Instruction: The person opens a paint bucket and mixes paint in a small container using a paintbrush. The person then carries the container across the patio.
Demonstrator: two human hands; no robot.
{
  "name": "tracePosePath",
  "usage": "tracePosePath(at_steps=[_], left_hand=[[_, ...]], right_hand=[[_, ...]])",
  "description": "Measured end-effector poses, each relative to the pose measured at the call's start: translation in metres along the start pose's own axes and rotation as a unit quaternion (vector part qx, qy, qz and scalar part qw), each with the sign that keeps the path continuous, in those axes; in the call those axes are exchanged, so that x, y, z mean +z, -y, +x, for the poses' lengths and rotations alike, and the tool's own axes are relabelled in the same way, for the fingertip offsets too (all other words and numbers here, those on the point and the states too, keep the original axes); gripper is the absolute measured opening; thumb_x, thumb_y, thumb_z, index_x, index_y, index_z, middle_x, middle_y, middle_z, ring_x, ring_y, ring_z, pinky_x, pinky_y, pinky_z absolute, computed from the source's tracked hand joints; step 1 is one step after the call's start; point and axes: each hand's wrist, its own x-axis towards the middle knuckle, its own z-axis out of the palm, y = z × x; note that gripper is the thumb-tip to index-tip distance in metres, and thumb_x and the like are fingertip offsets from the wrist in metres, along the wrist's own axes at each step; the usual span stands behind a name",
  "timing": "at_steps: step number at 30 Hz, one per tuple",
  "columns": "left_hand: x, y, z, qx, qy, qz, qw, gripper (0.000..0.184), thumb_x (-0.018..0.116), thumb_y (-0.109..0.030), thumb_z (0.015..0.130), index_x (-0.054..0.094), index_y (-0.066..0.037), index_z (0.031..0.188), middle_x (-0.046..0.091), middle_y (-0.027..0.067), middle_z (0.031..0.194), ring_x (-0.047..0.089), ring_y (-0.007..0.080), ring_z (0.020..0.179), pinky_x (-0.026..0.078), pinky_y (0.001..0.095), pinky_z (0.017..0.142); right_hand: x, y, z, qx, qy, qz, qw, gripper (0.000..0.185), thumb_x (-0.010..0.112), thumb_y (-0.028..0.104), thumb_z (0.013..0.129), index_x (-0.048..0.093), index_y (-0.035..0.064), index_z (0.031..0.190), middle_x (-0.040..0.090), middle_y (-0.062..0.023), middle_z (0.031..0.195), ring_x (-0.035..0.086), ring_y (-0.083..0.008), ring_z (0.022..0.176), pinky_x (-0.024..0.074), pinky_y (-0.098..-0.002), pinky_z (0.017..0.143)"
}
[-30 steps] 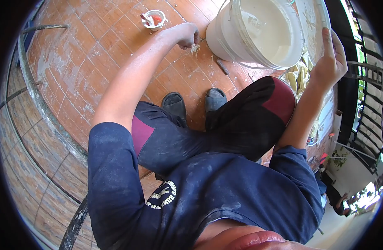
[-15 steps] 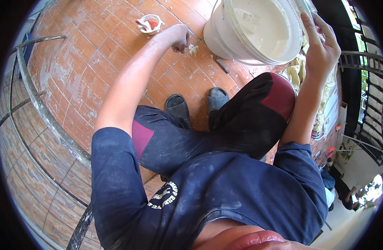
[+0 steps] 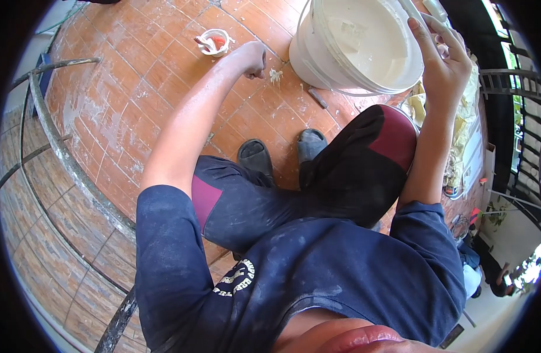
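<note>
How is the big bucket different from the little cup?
The bucket is much bigger than the cup. The bucket holds pale, creamy liquid, while the cup has a stick-like thing in it and shows orange inside. Both are whitish, round and open at the top, and both stand on the tiled floor.

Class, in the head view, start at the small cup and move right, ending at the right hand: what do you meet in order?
Small cup, left hand, white splatter, large bucket, right hand.
</note>
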Motion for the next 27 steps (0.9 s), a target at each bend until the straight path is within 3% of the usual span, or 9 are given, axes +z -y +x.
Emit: tracePosePath(at_steps=[3, 5, 8, 9, 13, 16, 19, 25, 27], left_hand=[[0.002, 0.003, 0.006, -0.021, -0.006, -0.037, 0.999, 0.018, 0.075, 0.001, 0.069, 0.068, 0.004, 0.086, 0.069, 0.0141, 0.071, 0.067, 0.0184, 0.059, 0.054, 0.0310, 0.056], [0.005, 0.007, 0.014, 0.069, -0.052, 0.189, 0.978, 0.019, 0.070, 0.005, 0.069, 0.071, 0.001, 0.088, 0.071, 0.0159, 0.076, 0.069, 0.0198, 0.062, 0.055, 0.0305, 0.057], [0.004, 0.012, 0.012, 0.068, -0.084, 0.108, 0.988, 0.017, 0.072, 0.002, 0.069, 0.072, -0.002, 0.086, 0.072, 0.0165, 0.079, 0.070, 0.0199, 0.063, 0.056, 0.0297, 0.057], [0.001, 0.009, 0.010, 0.006, -0.049, -0.010, 0.999, 0.016, 0.076, -0.003, 0.069, 0.072, 0.000, 0.085, 0.071, 0.0158, 0.078, 0.069, 0.0186, 0.059, 0.056, 0.0297, 0.058], [-0.002, 0.005, 0.005, -0.006, -0.065, -0.034, 0.997, 0.017, 0.078, -0.014, 0.074, 0.071, 0.001, 0.077, 0.070, 0.0127, 0.069, 0.068, 0.0163, 0.055, 0.055, 0.0293, 0.056], [-0.005, 0.000, 0.003, -0.010, -0.084, 0.083, 0.993, 0.026, 0.075, -0.021, 0.079, 0.069, 0.001, 0.068, 0.067, 0.0093, 0.061, 0.066, 0.0147, 0.052, 0.054, 0.0287, 0.054], [0.000, 0.006, 0.011, -0.016, -0.129, 0.056, 0.990, 0.030, 0.072, -0.023, 0.083, 0.068, -0.002, 0.062, 0.065, 0.0075, 0.056, 0.066, 0.0153, 0.053, 0.053, 0.0282, 0.054], [0.009, 0.024, 0.028, 0.000, -0.140, 0.129, 0.982, 0.010, 0.071, -0.013, 0.076, 0.071, -0.003, 0.079, 0.070, 0.0116, 0.071, 0.068, 0.0207, 0.060, 0.055, 0.0332, 0.063], [0.010, 0.026, 0.022, 0.103, -0.212, 0.103, 0.966, 0.018, 0.074, -0.011, 0.070, 0.071, -0.003, 0.085, 0.071, 0.0121, 0.077, 0.069, 0.0221, 0.068, 0.055, 0.0337, 0.068]], right_hand=[[0.000, -0.001, 0.000, 0.004, -0.003, 0.008, 1.000, 0.025, 0.079, 0.018, 0.080, 0.075, 0.0041, 0.101, 0.063, 0.0004, 0.087, 0.051, -0.0086, 0.084, 0.0455, -0.0225, 0.073], [0.000, -0.003, 0.000, 0.007, -0.002, 0.030, 1.000, 0.025, 0.079, 0.017, 0.081, 0.075, 0.0038, 0.101, 0.064, 0.0003, 0.087, 0.051, -0.0085, 0.084, 0.0456, -0.0225, 0.073], [0.001, -0.004, 0.000, 0.019, 0.006, 0.041, 0.999, 0.025, 0.078, 0.016, 0.081, 0.074, 0.0031, 0.102, 0.065, -0.0012, 0.088, 0.052, -0.0082, 0.085, 0.0461, -0.0221, 0.074], [0.002, -0.004, 0.000, 0.014, 0.001, 0.046, 0.999, 0.025, 0.078, 0.016, 0.081, 0.074, 0.0029, 0.102, 0.065, -0.0014, 0.089, 0.052, -0.0082, 0.086, 0.0465, -0.0220, 0.075], [-0.001, -0.010, 0.001, 0.010, 0.008, 0.028, 1.000, 0.024, 0.078, 0.016, 0.081, 0.075, 0.0035, 0.102, 0.067, -0.0017, 0.090, 0.053, -0.0078, 0.086, 0.0484, -0.0222, 0.077], [0.000, -0.004, 0.001, 0.005, 0.010, 0.014, 1.000, 0.025, 0.079, 0.017, 0.081, 0.075, 0.0044, 0.102, 0.067, -0.0023, 0.090, 0.054, -0.0074, 0.085, 0.0489, -0.0223, 0.076], [0.004, 0.020, -0.001, -0.082, -0.026, -0.100, 0.991, 0.017, 0.076, 0.012, 0.075, 0.074, 0.0016, 0.089, 0.058, -0.0030, 0.077, 0.050, -0.0140, 0.078, 0.0369, -0.0298, 0.072], [0.004, 0.018, -0.001, -0.072, -0.026, -0.075, 0.994, 0.018, 0.076, 0.013, 0.076, 0.074, 0.0006, 0.089, 0.061, -0.0043, 0.079, 0.052, -0.0141, 0.079, 0.0386, -0.0299, 0.073], [0.003, 0.018, 0.000, -0.069, -0.027, -0.069, 0.995, 0.019, 0.076, 0.013, 0.076, 0.074, 0.0003, 0.089, 0.062, -0.0048, 0.080, 0.053, -0.0141, 0.080, 0.0393, -0.0299, 0.073]])
